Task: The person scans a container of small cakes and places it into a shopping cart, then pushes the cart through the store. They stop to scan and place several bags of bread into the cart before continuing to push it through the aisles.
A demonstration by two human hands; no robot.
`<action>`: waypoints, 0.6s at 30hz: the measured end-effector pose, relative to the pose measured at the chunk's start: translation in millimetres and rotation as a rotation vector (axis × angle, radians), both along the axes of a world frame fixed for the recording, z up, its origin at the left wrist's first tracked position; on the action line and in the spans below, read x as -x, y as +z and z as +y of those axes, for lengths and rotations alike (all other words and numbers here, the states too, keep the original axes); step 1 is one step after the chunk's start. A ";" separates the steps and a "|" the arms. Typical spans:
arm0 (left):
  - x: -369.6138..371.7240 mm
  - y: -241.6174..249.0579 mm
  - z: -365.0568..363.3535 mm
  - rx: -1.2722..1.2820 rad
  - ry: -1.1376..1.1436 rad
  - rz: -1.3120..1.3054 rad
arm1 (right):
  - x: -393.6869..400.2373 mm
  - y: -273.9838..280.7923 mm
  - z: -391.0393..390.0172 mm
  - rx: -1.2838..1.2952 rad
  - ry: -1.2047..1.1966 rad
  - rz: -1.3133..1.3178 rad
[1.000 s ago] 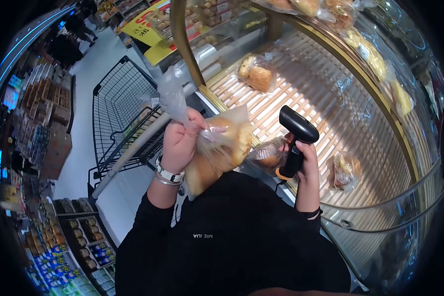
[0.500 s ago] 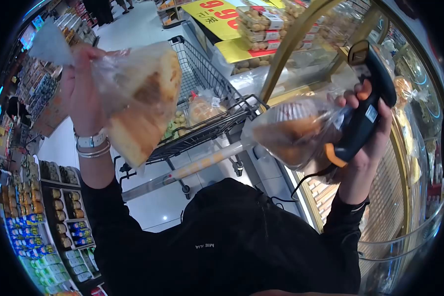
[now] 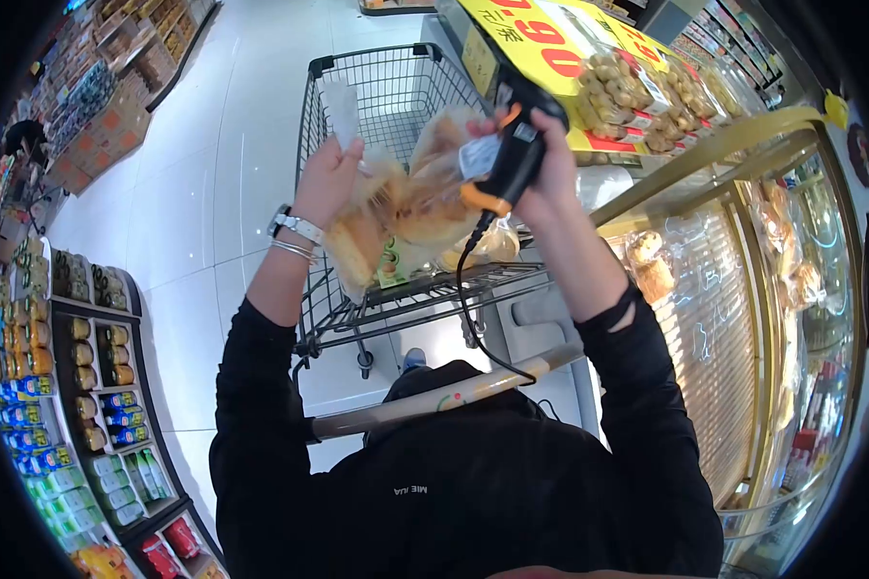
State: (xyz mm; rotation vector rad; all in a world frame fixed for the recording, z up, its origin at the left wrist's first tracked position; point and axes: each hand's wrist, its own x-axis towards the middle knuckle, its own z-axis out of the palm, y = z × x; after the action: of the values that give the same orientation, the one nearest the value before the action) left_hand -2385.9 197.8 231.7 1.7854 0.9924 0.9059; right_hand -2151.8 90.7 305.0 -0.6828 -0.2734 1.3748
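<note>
My left hand (image 3: 328,179) is closed on the gathered top of a clear bag of flat bread (image 3: 357,236), which hangs over the near part of the cart basket. My right hand (image 3: 543,169) grips a black and orange scanner (image 3: 514,159) with a cable running down from it. Its fingers also pinch a second clear bag of bread (image 3: 441,183) with a white label. The two bags overlap or touch above the cart. Behind them, other bagged goods are partly hidden in the basket.
The wire shopping cart (image 3: 401,58) has its handle (image 3: 396,412) close to my body. Packed baked goods (image 3: 618,92) lie by a yellow price sign (image 3: 541,34). A glass bread case (image 3: 714,338) stands right; shelves of jars (image 3: 97,376) stand left.
Both hands have moved inward over the cart, bringing the two bread bags together. The view has shifted, and more of the cart and floor shows. Both hands keep their holds.
</note>
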 end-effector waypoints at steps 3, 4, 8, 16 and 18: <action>1.3 -22.7 -11.5 0.062 -0.011 0.351 | 9.4 -61.9 11.8 0.300 0.085 -0.087; 3.4 -33.9 -12.4 0.049 -0.042 0.540 | 10.3 -81.1 9.1 0.318 0.207 -0.129; 13.6 -84.6 -4.6 0.052 -0.386 0.896 | 20.4 -140.5 8.1 0.575 0.259 -0.207; 36.8 -121.7 8.1 0.284 -0.159 0.486 | 28.1 -128.7 3.8 0.467 0.403 -0.193; 36.3 -133.6 -5.7 0.234 -0.231 0.381 | 26.7 -138.9 3.9 0.487 0.416 -0.249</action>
State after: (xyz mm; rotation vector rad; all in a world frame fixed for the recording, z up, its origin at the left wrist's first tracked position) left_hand -2422.2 192.0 98.1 1.8573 1.0497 0.2969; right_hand -2178.5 94.7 166.1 -1.2591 -0.2908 1.7779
